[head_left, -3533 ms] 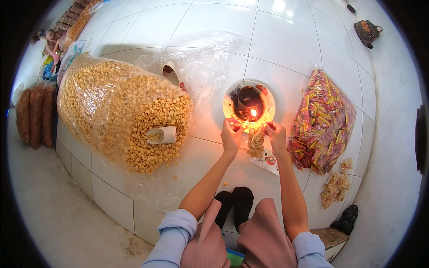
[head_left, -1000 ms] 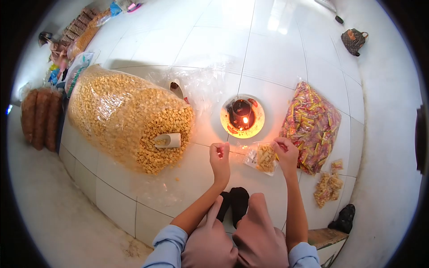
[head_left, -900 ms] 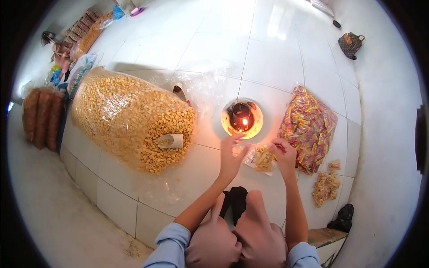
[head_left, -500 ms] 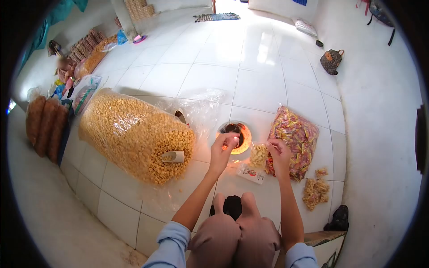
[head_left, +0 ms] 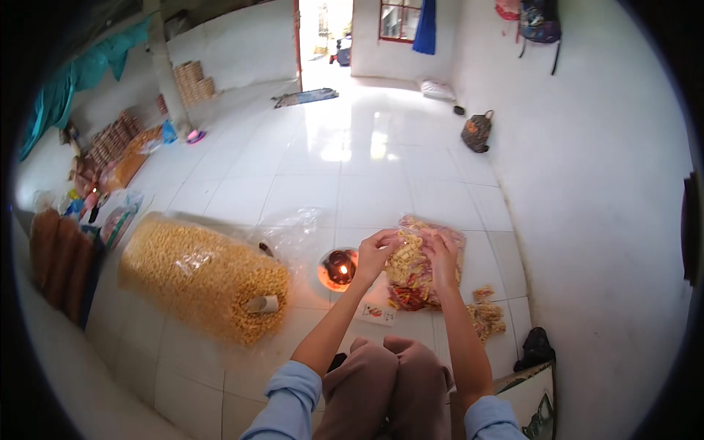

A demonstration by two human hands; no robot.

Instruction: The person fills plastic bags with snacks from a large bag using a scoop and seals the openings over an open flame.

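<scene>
Both my hands are raised in front of a large bag of red and yellow printed packets (head_left: 411, 297). Between them hangs a small clear plastic bag of pale yellow snack pieces (head_left: 403, 260). My left hand (head_left: 376, 253) pinches its left upper side, and my right hand (head_left: 441, 258) pinches its right upper side. Left of my left hand a small flame (head_left: 344, 269) burns in a dark, round dish (head_left: 330, 281) on the floor. Below the hands lies a white printed packet (head_left: 377, 314).
A big clear sack of yellow snacks (head_left: 183, 264) lies on the left, with a scoop (head_left: 262, 303) in its mouth. Several filled small bags (head_left: 487, 320) rest at right. A person (head_left: 86, 176) sits far left among bags. A backpack (head_left: 477, 132) leans by the right wall.
My left hand has left the flame and joined my right hand on the small bag, which is now higher, before the packet bag. The view has tilted up, showing the doorway.
</scene>
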